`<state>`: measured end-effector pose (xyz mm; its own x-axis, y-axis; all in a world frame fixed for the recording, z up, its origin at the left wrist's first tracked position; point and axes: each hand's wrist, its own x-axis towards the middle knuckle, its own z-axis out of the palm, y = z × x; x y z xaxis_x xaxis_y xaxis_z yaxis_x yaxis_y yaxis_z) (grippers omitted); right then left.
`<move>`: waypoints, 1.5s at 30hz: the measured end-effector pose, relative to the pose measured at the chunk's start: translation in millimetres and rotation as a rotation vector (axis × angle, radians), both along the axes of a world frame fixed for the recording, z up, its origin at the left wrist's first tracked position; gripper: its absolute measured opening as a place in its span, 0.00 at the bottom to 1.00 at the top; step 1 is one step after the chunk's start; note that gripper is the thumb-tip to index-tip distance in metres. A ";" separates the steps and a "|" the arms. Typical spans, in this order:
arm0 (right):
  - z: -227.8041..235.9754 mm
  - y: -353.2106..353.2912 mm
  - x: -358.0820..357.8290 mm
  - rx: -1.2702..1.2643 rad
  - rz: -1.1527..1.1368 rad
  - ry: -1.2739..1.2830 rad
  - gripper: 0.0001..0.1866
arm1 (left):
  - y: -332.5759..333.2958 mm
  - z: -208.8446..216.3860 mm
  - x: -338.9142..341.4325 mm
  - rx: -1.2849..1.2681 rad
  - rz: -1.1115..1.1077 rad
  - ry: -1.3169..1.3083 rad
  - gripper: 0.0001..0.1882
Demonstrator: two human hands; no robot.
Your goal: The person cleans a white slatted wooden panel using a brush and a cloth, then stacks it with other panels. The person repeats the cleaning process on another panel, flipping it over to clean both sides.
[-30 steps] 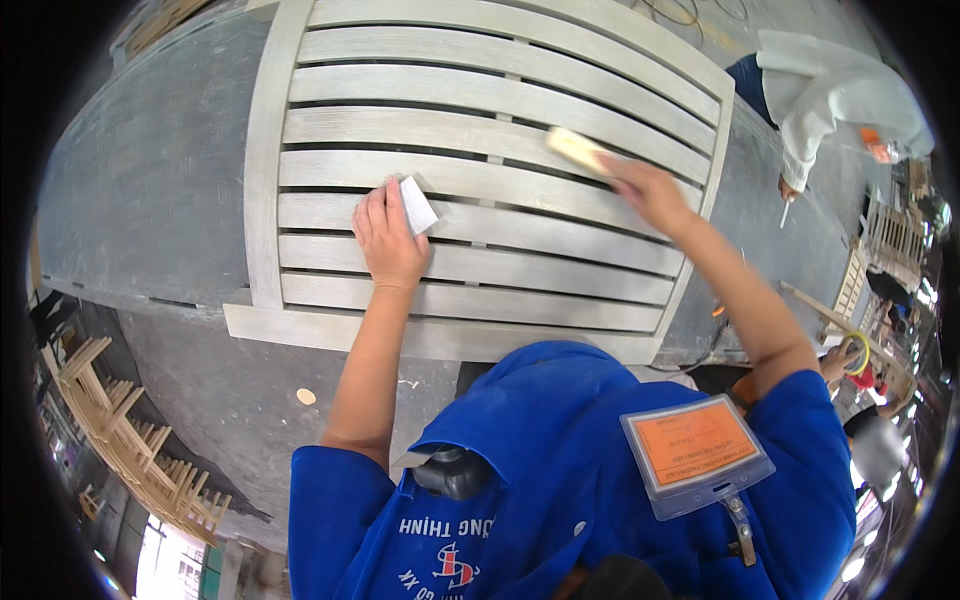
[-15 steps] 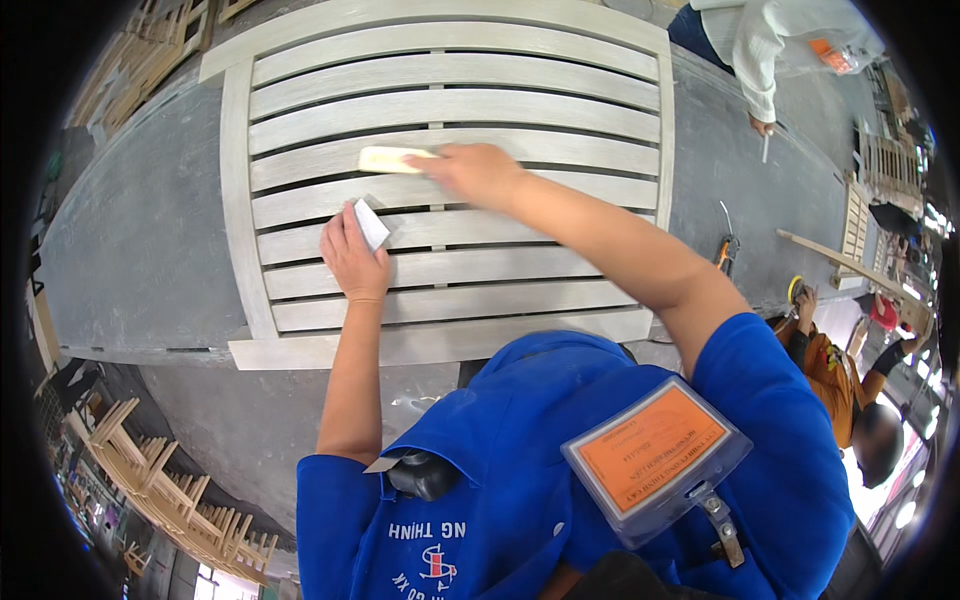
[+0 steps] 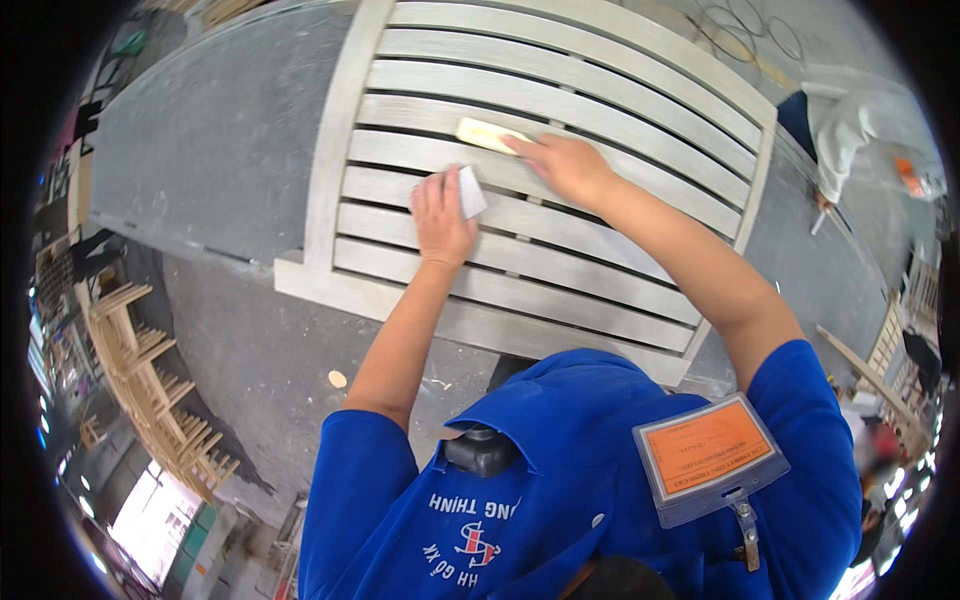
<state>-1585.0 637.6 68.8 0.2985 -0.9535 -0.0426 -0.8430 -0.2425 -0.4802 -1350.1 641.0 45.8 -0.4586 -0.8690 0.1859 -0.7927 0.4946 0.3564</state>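
A whitewashed slatted wooden panel (image 3: 400, 155) lies flat across the grey work table, with dark gaps between its slats. My left hand (image 3: 443, 218) rests on the lower-left slats, its fingers closed on a small pale grey sheet (image 3: 472, 192) that looks like folded sandpaper. Farther up and to the right, my right hand (image 3: 572, 170) grips one end of a cream-coloured flat block (image 3: 490, 136). That block lies over the middle slats, pointing left; its underside is hidden.
The grey table (image 3: 220, 140) extends left of the panel. At the far right, a person in a white sleeve (image 3: 850, 125) holds a thin pale stick. Stacked wooden frames (image 3: 150, 370) stand on the floor at lower left. A pale oval scrap (image 3: 337, 379) lies near my left arm.
My view has turned, so the panel appears tilted and farther right. Both hands keep their holds, with the block still over the middle slats and the sheet on the lower ones.
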 end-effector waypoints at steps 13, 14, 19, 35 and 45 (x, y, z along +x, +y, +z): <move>4.7 5.2 -29.0 0.093 -0.142 0.009 0.25 | 1.4 -12.4 10.5 -0.066 0.024 0.078 0.34; 5.5 31.6 -54.7 0.101 -0.224 0.016 0.25 | 0.2 -15.6 12.6 -0.077 0.034 0.074 0.34; 36.8 202.4 -187.8 0.175 -0.567 0.222 0.26 | -5.5 -21.7 7.5 -0.090 -0.016 0.049 0.28; 6.0 559.3 -281.9 0.132 -1.661 0.207 0.18 | 130.5 78.1 -51.1 0.310 -0.241 0.026 0.14; -62.5 568.7 -307.6 0.245 -1.446 -0.075 0.21 | 234.7 75.3 -18.1 0.549 -0.083 -0.029 0.18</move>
<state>-1892.6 1206.4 6.3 -0.8802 -0.3890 -0.2719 -0.2472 0.8649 -0.4369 -1368.1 875.7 121.1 -0.5279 -0.7955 -0.2976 -0.7724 0.3039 0.5577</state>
